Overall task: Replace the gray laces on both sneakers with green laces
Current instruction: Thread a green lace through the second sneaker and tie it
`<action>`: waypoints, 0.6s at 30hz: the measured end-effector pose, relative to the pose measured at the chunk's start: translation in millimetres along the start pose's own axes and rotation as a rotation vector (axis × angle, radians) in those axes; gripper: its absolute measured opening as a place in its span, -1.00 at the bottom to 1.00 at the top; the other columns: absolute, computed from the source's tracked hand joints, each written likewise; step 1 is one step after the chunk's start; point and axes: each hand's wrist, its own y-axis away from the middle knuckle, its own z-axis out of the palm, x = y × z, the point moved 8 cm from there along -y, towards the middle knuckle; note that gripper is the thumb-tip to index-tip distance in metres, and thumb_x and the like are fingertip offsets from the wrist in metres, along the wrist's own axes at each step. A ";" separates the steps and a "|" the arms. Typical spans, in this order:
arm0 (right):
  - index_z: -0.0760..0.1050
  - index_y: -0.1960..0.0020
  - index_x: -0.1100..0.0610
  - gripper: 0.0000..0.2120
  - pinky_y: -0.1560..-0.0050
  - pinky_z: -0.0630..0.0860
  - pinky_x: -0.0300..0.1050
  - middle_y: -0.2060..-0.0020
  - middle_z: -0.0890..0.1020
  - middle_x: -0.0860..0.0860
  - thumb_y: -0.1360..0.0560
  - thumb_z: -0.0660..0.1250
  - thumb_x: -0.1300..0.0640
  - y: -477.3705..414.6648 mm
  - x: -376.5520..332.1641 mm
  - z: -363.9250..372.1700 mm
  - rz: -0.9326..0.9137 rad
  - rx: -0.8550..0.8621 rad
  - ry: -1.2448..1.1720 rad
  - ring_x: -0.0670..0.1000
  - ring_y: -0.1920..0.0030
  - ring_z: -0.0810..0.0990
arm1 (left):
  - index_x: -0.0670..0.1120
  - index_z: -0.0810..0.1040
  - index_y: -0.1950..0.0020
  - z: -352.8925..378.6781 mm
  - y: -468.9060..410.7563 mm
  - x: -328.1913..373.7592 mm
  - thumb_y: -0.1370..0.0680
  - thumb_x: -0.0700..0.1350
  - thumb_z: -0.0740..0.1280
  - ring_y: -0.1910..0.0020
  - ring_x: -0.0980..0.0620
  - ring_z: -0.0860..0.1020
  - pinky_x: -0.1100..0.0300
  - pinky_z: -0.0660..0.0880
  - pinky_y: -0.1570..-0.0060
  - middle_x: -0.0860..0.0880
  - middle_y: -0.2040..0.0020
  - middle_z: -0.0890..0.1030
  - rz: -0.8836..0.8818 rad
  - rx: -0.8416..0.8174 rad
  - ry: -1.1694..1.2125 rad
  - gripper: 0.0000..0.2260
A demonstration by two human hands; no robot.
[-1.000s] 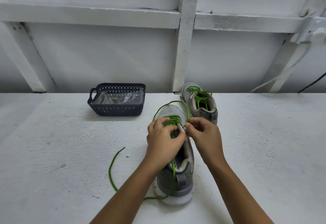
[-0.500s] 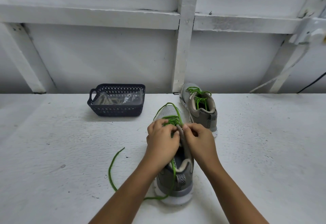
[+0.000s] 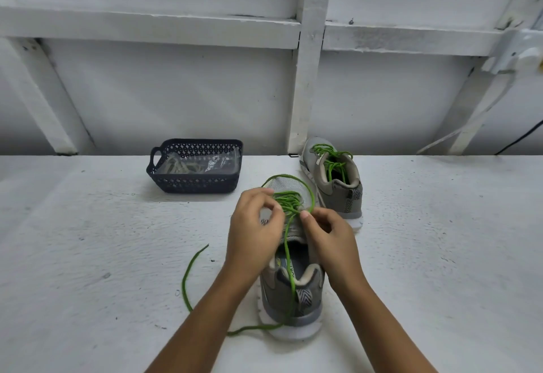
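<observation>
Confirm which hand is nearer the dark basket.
Left. The left hand is just right of the basket, toward the camera; the right hand is farther right, across the near sneaker.

Two grey sneakers sit on the one counter (image 3: 88, 255) — the near sneaker (image 3: 276, 299) and the far sneaker (image 3: 338, 193). Green laces number two as well, one to each shoe: the near lace (image 3: 289, 255) and the far lace (image 3: 332, 158). There is one dark basket (image 3: 194, 184), and in it one clear bag (image 3: 217, 164) of pale laces (image 3: 176, 167) — too bunched to count. Two hands are in view, the left hand (image 3: 252, 231) and the right hand (image 3: 332, 237).
</observation>
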 end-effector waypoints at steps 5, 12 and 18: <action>0.58 -0.04 0.15 -0.80 0.11 0.49 -0.40 0.10 0.66 -0.02 -0.48 0.38 0.06 0.4 2.9 -0.7 0.040 0.012 -0.044 -0.15 0.09 0.60 | -0.15 0.34 0.23 -14.3 -7.2 -21.2 -0.60 -0.33 0.05 0.39 0.04 0.59 0.22 0.59 0.27 -0.04 0.42 0.58 -0.398 0.073 0.984 -0.76; 0.58 0.06 0.14 -0.85 0.20 0.44 -0.48 0.17 0.65 -0.05 -0.50 0.36 0.06 3.6 2.3 0.1 0.020 0.009 -0.074 -0.30 0.24 0.56 | -0.07 0.35 0.26 -60.6 -25.2 -51.2 -0.56 -0.27 0.09 0.58 0.13 0.19 0.34 0.13 0.58 0.01 0.46 0.28 -0.537 0.189 0.496 -0.78; 0.58 0.10 0.15 -0.84 0.21 0.43 -0.45 0.20 0.65 -0.04 -0.51 0.35 0.05 4.6 1.5 0.7 0.000 0.027 -0.064 -0.28 0.24 0.55 | -0.03 0.61 -0.10 -26.1 -22.7 13.9 -0.52 0.05 0.23 -0.09 -0.12 0.46 0.01 0.39 -0.07 -0.07 -0.10 0.53 0.161 -0.072 -0.506 -0.72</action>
